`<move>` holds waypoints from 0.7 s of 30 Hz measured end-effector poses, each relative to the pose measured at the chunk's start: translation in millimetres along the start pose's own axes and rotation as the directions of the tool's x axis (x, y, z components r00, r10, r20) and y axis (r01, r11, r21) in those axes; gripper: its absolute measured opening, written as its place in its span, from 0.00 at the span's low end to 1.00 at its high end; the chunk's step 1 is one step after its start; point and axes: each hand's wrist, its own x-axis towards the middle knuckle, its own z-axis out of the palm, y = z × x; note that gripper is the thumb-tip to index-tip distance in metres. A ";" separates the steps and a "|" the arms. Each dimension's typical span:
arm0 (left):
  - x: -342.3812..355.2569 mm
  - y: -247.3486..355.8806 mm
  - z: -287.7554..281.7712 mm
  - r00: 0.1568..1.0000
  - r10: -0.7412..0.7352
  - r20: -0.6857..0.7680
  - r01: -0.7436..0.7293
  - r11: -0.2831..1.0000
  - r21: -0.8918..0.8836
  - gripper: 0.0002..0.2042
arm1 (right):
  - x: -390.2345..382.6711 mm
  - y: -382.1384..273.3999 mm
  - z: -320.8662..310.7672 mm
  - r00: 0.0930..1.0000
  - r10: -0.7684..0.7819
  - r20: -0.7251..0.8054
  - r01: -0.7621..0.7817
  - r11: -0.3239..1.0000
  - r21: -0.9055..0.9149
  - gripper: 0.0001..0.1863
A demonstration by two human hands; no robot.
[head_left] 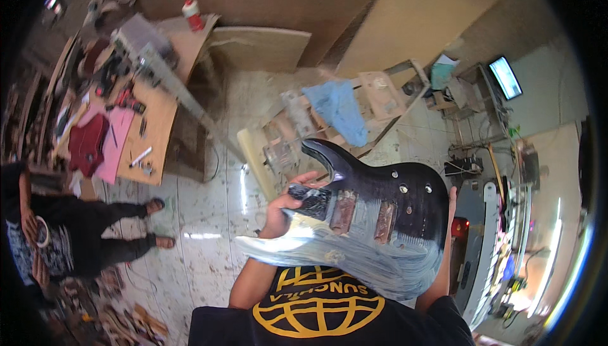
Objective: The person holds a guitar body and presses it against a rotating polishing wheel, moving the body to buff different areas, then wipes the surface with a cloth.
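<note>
An electric guitar body [364, 219] is held up in front of my chest, tilted. Its upper part is glossy black, while whitish streaks smear the lower half and the pointed horn. Bare wood shows in two pickup cavities, and several small holes sit near the far edge. My left hand [277, 214] grips it by the neck end, thumb and fingers closed around the dark neck pocket. At the right edge my right hand [452, 199] supports the body; a fingertip shows, and the remaining fingers are hidden behind it.
On the left, a workbench [161, 149] bears a red guitar body [88, 144], a drill [130, 99] and tools. A blue cloth [339, 108] drapes a wooden frame ahead. Another person [69, 238] stands at left holding a tape roll [42, 232]. A lit screen [505, 78] hangs far right.
</note>
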 end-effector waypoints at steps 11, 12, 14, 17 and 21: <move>22.4 1.7 135.3 0.975 0.162 0.153 -0.150 0.985 -0.087 0.30 | -114.9 -133.4 78.5 0.920 -0.392 0.013 0.390 0.917 0.087 0.31; 26.7 -10.9 131.8 0.992 0.128 -0.014 -0.128 0.991 -0.038 0.27 | -134.9 -137.7 90.7 0.896 -0.444 0.007 0.443 0.895 0.057 0.33; 29.6 -28.1 112.7 0.931 0.115 -0.348 -0.100 0.993 0.060 0.23 | -169.8 -134.5 118.1 0.837 -0.546 0.019 0.547 0.837 -0.024 0.35; 32.8 -47.6 10.1 0.964 0.122 -0.238 -0.048 0.954 0.294 0.15 | -203.1 -135.7 156.4 0.738 -0.672 0.062 0.674 0.730 -0.116 0.39; -14.5 -58.6 122.2 0.903 0.253 -0.346 -0.101 0.910 0.403 0.18 | -223.0 -156.2 183.8 0.604 -0.795 0.061 0.780 0.573 -0.251 0.45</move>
